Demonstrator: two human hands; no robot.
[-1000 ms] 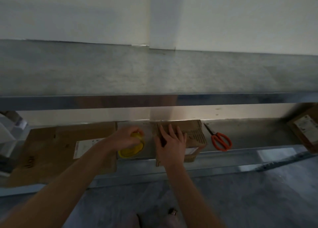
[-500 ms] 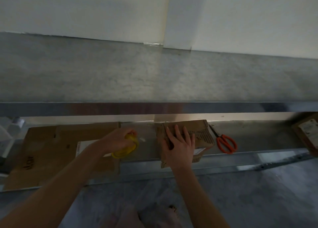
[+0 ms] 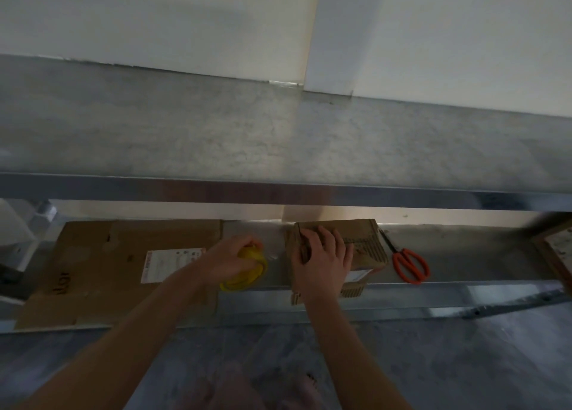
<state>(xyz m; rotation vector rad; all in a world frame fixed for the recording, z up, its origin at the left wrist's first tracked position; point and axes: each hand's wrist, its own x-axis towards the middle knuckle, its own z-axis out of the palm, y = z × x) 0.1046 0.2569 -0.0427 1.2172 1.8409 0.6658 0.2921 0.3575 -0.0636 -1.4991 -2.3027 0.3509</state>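
A small brown cardboard box sits on the lower metal shelf. My right hand lies flat on the box top with its fingers spread. Just left of the box, my left hand grips a yellow tape roll, which is held low over the shelf. A strip of clear tape seems to run between the roll and the box, though it is hard to make out.
Orange-handled scissors lie right of the box. A flattened cardboard sheet with a white label covers the shelf's left part. Another labelled box stands at the far right. The upper shelf overhangs the work area.
My left hand has drawn the yellow roll leftward, away from the box. My right hand has stayed pressed on the box top.
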